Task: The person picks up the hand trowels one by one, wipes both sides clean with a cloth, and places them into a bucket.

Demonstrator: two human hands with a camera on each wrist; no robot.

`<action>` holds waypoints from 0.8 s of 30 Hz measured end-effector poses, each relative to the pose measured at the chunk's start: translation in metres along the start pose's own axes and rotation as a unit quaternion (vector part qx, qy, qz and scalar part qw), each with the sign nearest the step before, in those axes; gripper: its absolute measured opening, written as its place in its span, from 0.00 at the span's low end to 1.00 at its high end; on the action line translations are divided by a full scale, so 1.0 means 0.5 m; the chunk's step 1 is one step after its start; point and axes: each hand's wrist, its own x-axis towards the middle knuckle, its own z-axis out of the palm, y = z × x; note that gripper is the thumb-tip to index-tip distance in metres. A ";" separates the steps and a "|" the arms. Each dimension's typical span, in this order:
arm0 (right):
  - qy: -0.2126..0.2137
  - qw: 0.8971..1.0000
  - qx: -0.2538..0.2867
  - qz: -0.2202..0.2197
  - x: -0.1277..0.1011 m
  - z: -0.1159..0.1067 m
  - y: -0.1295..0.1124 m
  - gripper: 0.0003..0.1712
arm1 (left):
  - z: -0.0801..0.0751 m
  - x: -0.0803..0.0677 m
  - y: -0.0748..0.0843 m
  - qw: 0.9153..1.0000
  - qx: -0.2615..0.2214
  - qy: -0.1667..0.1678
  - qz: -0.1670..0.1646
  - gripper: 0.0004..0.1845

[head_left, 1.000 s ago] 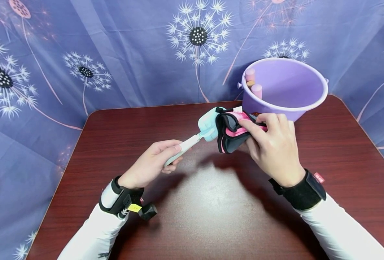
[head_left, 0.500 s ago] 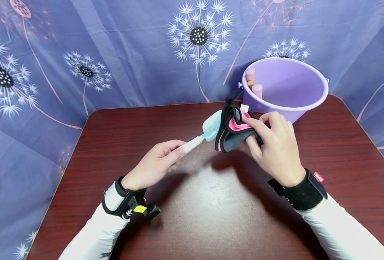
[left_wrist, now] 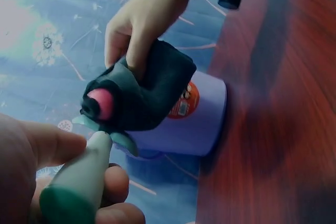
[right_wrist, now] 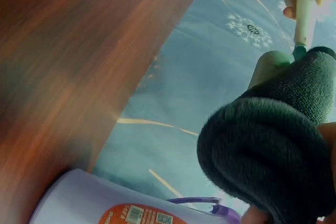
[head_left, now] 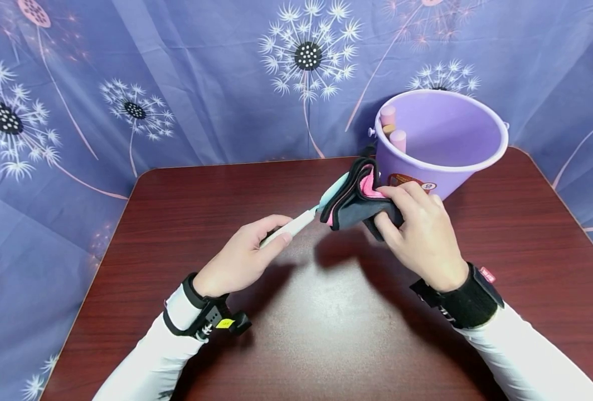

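Note:
My left hand (head_left: 246, 250) grips the white handle of a small trowel (head_left: 299, 224), whose light blue blade points up and to the right. My right hand (head_left: 419, 228) pinches a folded cloth (head_left: 354, 214), grey outside and pink inside with black edging. The cloth lies against the blade and covers much of it. In the left wrist view the trowel's handle (left_wrist: 86, 174) shows a green end, and blade edges stick out below the cloth (left_wrist: 163, 87). From the right wrist, the thick rolled cloth (right_wrist: 268, 150) overlaps the blade. Both things are held above the table.
A purple bucket (head_left: 439, 175) stands at the back right, just behind the cloth. Pink-ended sticks (head_left: 398, 140) lean inside its left rim. The dark red table (head_left: 201, 195) ends at a blue dandelion-patterned curtain (head_left: 216, 72).
The trowel has turned, so its blade shows more edge-on. My right hand has lowered slightly with the cloth, which has shifted to cover more of the blade and bare the bucket's label.

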 end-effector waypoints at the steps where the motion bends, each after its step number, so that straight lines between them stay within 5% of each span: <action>1: -0.007 1.000 0.002 0.007 -0.001 -0.001 0.000 0.18 | 0.000 0.000 -0.002 1.000 0.004 0.001 0.001 0.11; 8: -0.039 0.998 0.029 0.046 0.000 -0.006 0.000 0.18 | -0.003 0.001 -0.009 0.999 0.029 0.013 0.022 0.13; 24: -0.041 0.995 0.044 0.074 0.004 -0.013 0.001 0.18 | -0.032 0.001 -0.013 0.993 0.094 0.047 0.051 0.20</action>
